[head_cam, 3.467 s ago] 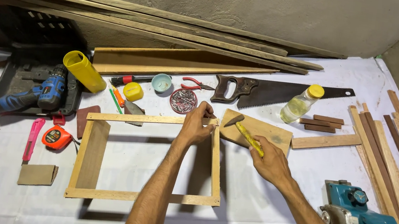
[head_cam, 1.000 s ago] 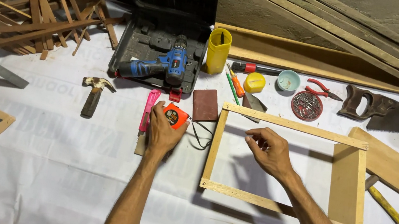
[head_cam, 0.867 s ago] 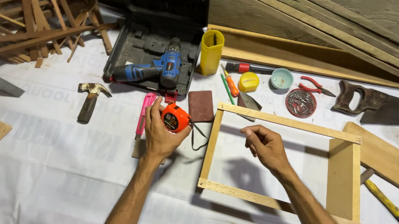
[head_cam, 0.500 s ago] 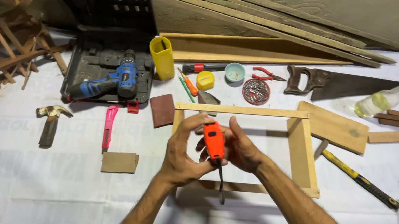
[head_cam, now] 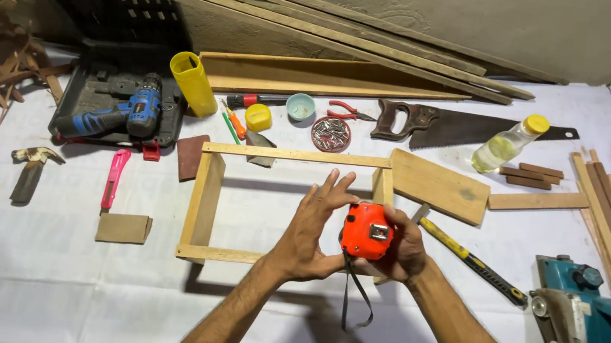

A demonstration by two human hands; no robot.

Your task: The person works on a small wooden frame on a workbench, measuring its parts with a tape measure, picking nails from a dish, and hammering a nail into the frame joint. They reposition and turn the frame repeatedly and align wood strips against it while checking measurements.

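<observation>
While the fingers point(head_cam: 334, 191) of the left hand point(head_cam: 309, 231) fan out straight and spread, with its palm side against the orange, boxy tape measure point(head_cam: 367, 231), the right hand point(head_cam: 399, 247) wraps its fingers pressed together around the case's far side, so the case sits clamped between both hands. A black wrist strap point(head_cam: 352, 296) hangs from the case. Both forearms reach up from the lower edge, meeting over the near right corner of the open rectangular wooden frame point(head_cam: 204, 193) lying on the white-covered bench point(head_cam: 32, 277).

Beyond the frame's far rail stands a round shallow tin point(head_cam: 331, 134) filled with small screws, with a small empty teal bowl point(head_cam: 301, 106) just left of it. Right of the frame, past a hand saw point(head_cam: 445, 127), lies a clear plastic bottle with a yellow cap point(head_cam: 510, 142), holding pale liquid. Left of the frame, an open black case point(head_cam: 97, 81) holds a blue cordless drill point(head_cam: 120, 112).
</observation>
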